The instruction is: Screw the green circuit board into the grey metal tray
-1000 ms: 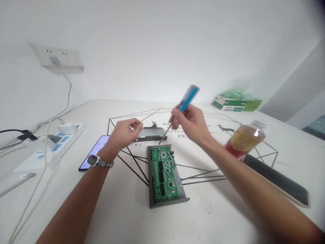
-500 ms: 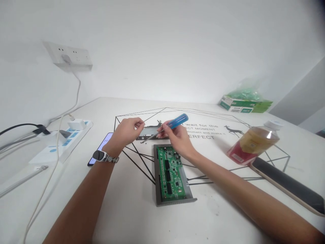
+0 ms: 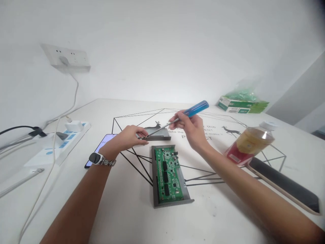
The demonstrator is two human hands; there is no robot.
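Blue screwdriver (image 3: 196,109) tip at one grey metal plate (image 3: 158,135)

Two bare hands work near the middle of the white bench (image 3: 122,210). The right hand (image 3: 192,130) pinches the one screwdriver between thumb and fingers, just below the handle, its shaft slanting down to the plate's left end. The left hand (image 3: 126,138) has its fingers pressed together on that same end, right beside the tip. The plate lies toward the far edge, just past one green circuit board (image 3: 166,173) seated in one grey metal tray (image 3: 172,202). One phone (image 3: 103,149) lies under the left wrist, which wears one wristwatch (image 3: 99,158). One plastic bottle (image 3: 250,142) lies on its side toward the right edge, beside one black pad (image 3: 281,183).
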